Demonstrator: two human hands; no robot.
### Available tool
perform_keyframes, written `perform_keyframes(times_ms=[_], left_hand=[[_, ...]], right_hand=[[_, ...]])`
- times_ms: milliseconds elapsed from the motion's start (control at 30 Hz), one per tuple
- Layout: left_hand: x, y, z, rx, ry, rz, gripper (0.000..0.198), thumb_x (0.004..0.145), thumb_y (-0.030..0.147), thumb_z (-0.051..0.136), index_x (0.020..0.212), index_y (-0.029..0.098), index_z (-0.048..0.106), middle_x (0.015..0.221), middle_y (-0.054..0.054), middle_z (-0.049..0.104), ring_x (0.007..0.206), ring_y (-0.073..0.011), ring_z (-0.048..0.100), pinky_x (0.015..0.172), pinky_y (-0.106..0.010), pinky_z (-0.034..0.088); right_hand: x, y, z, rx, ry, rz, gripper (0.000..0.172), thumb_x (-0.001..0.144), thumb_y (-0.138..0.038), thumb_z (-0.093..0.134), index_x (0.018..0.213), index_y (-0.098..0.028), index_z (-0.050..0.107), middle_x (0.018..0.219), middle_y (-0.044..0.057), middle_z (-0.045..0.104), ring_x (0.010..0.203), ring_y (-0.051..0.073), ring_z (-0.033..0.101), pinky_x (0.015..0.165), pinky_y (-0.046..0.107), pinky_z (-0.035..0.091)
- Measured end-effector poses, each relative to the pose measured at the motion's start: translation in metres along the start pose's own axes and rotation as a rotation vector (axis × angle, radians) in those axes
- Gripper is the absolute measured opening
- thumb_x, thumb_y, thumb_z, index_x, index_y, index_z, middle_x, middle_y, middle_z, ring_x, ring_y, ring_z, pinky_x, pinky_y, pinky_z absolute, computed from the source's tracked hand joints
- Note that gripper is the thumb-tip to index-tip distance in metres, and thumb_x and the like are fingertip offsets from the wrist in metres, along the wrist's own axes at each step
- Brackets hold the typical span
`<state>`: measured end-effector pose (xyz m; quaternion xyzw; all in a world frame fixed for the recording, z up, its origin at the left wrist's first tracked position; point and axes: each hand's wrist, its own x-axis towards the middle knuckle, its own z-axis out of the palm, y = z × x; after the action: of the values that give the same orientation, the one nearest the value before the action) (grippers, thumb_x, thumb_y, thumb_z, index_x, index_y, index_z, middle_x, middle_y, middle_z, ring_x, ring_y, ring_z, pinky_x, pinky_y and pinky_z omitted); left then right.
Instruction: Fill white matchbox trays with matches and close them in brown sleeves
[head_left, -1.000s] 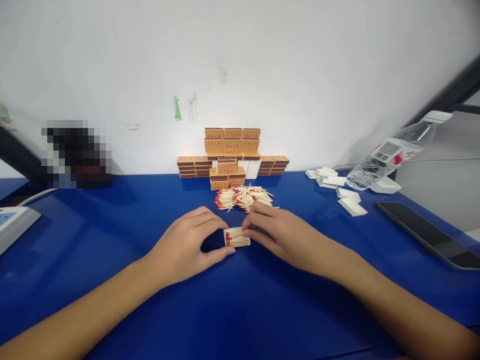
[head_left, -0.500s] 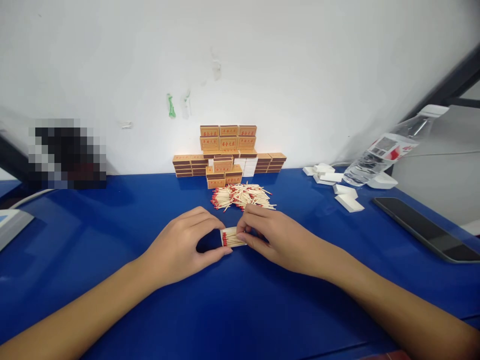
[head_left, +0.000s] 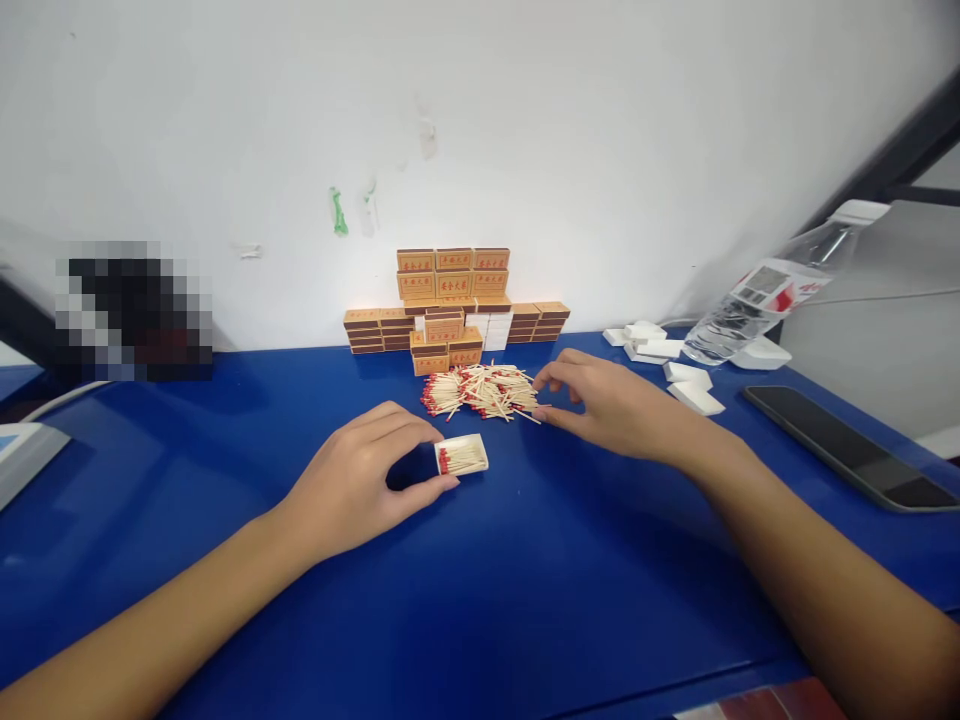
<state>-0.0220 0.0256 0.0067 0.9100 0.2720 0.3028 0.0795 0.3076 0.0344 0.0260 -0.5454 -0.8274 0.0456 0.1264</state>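
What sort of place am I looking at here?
Probably an indoor table workspace set against a white wall: stacked matchboxes and a pile of loose matches share the blue tabletop. Home or workshop, I can't tell.

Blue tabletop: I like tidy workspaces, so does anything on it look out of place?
The loose matches lie in a jumbled heap, an untidy contrast to the neatly stacked matchboxes behind. Near the bottle, white pieces lie scattered at differing angles.
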Motion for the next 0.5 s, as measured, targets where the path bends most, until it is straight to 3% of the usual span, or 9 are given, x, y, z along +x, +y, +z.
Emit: perform_keyframes(times_ms=[267, 500], left_hand=[[-0.0003, 0.0003, 0.0021, -0.023, -0.046, -0.046, 0.023, 0.095, 0.036, 0.077, 0.111, 0.019, 0.073, 0.104, -0.005, 0.078, 0.099, -0.0228, 0.070, 0.086, -0.037, 0.057], [-0.0002, 0.0022, 0.0022, -0.024, -0.052, -0.020, 0.024, 0.096, 0.036, 0.076, 0.112, 0.019, 0.073, 0.106, -0.006, 0.078, 0.100, -0.0232, 0.070, 0.088, -0.038, 0.058]], right_hand=[[0.0070, -0.0069, 0.0057, 0.066, -0.100, 0.008, 0.015, 0.100, -0.033, 0.062, 0.093, -0.019, 0.066, 0.096, 0.008, 0.065, 0.088, 0.023, 0.061, 0.078, 0.035, 0.047], [0.0066, -0.0018, 0.0088, 0.071, -0.145, 0.009, 0.024, 0.104, -0.036, 0.052, 0.087, -0.021, 0.059, 0.093, 0.009, 0.066, 0.083, 0.023, 0.059, 0.075, 0.036, 0.045]])
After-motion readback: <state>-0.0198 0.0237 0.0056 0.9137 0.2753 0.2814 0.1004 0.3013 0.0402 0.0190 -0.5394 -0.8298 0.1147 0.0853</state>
